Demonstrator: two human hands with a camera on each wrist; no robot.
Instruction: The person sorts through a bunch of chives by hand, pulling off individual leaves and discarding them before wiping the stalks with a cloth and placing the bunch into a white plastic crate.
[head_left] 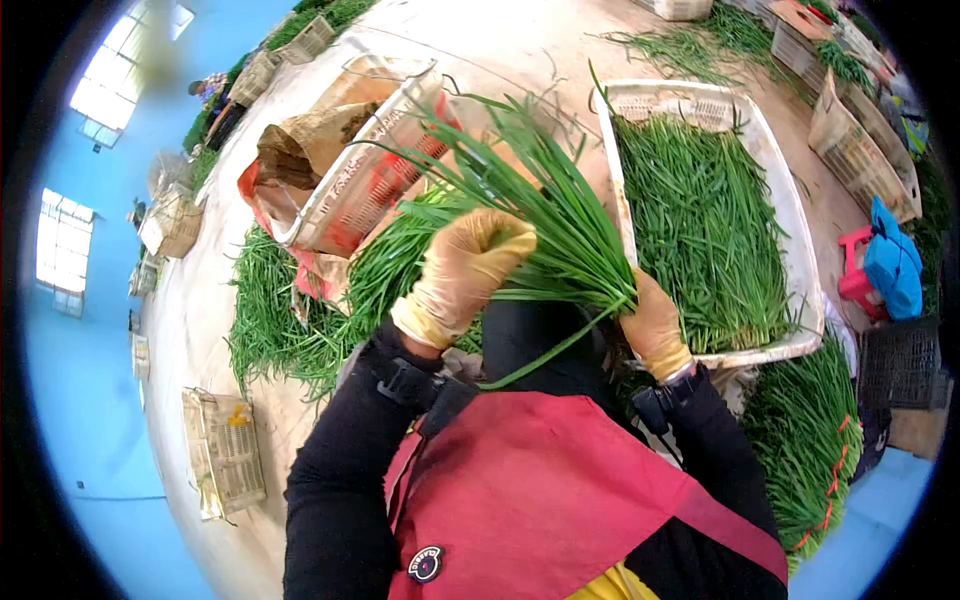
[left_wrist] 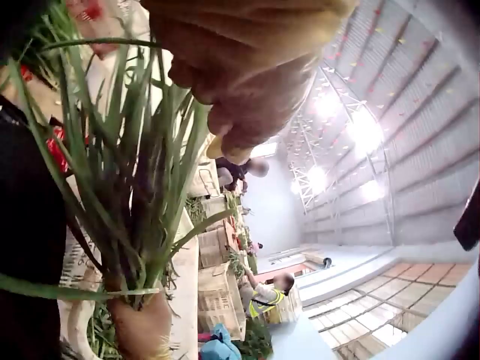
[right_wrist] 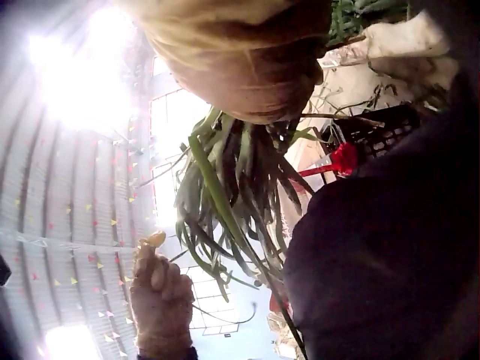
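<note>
I'm watching a fanned bunch of long, flat green leaves (head_left: 570,220) that is lying in front of the worker's torso, between a crate on the right and a leaf pile on the left. Its long axis is running diagonally in the head view: the gathered stem ends are pointing to the lower right, the loose tips spreading to the upper left. The blades are looking smooth, narrow and slightly glossy, and one stray leaf (head_left: 555,350) is bending away toward the lower left.

The right hand (head_left: 655,320), in a thin, yellowish glove, is grasping the bunch at its stem ends. The left hand (head_left: 460,275), in a wrinkled, yellowish glove, is hovering beside the leaves, clenched with its fingers curling inward.

Just beside the right hand, I'm seeing a white, slotted plastic crate (head_left: 803,290), rectangular with rounded corners, holding densely layered leaves (head_left: 700,220). Opposite, a tilted white crate with red markings (head_left: 365,170) is standing next to crumpled brown sacking (head_left: 330,145), and a tangled green leaf pile (head_left: 290,325) is spreading below. A dark red apron (head_left: 540,470) is covering the worker's front, showing a round black badge (head_left: 424,564). At the lower right, a thick green bundle (head_left: 790,430) is lying with an orange-red strip (head_left: 832,490) across it.
</note>
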